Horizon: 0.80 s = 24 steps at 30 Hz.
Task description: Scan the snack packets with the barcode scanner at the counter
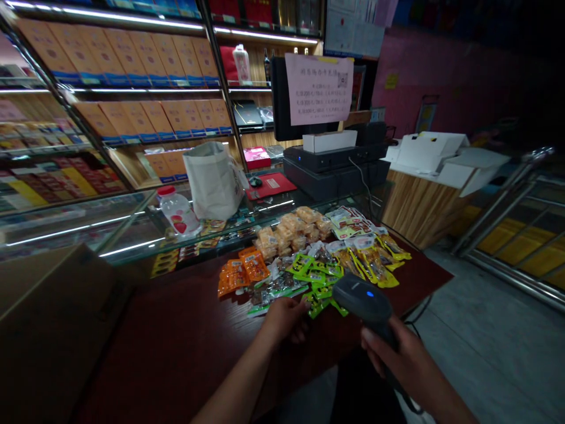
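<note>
My right hand (392, 347) is wrapped round the handle of a dark barcode scanner (364, 299), whose top shows a blue light. The scanner's head is over the near right edge of a heap of small green snack packets (315, 274). With thumb and fingertips together, my left hand (286, 321) pinches the edge of a green packet (314, 305) at the near side of the heap. Left of these lie orange packets (245, 271) and clear packets with a green stripe (276, 288). Behind are wrapped tan snacks (291, 229); yellow-edged packets (371, 256) lie to the right.
The goods lie on a dark red tabletop (176, 330) against a glass counter. A cardboard box (53, 312) stands at the left. On the counter are a red-capped jar (179, 212), a white bag (214, 182) and a till (331, 168). A metal railing (507, 212) is at the right.
</note>
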Motion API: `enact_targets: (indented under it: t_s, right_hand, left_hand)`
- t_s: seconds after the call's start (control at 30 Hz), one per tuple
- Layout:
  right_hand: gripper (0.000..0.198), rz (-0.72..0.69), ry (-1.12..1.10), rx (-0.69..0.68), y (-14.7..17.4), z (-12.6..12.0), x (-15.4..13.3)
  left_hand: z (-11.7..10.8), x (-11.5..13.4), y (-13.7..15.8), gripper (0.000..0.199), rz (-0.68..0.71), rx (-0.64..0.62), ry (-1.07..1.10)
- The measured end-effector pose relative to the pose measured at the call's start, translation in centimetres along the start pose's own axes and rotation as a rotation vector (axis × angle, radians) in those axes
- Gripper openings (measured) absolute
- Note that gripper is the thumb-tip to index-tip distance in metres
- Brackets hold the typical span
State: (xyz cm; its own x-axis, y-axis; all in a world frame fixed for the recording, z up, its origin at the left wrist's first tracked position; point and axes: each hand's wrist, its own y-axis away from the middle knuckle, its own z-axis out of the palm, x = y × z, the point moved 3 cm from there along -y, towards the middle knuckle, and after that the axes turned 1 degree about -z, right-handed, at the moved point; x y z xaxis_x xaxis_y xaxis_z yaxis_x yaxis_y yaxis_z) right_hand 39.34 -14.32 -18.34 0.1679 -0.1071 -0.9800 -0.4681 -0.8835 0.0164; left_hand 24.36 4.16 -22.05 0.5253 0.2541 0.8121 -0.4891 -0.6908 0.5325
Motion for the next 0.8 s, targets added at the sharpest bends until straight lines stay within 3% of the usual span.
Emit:
enact_targets:
  t_s: [0.2, 0.47, 0.67, 0.8]
  right_hand:
    - [0.040, 0.059, -0.023, 0.071, -0.8, 1.1, -0.1]
    - [0.030, 0.089, 0.083, 0.102, -1.5, 4.1, 0.0]
    - [0.037, 0.052, -0.015, 0.077, -1.5, 8.0, -0.4]
    - [0.037, 0.007, 0.000, 0.118, -1.3, 9.1, -1.4]
  left_hand:
    - [-1.2, -1.1, 1.4, 0.045, -0.022, -0.048, 0.104]
    - [-4.5, -4.2, 6.7, 0.056, 0.133, 0.035, 0.309]
    - [-4.5, -3.7, 10.6, 0.058, 0.165, 0.085, 0.402]
    - [-4.4, -3.7, 11.6, 0.059, 0.152, 0.115, 0.482]
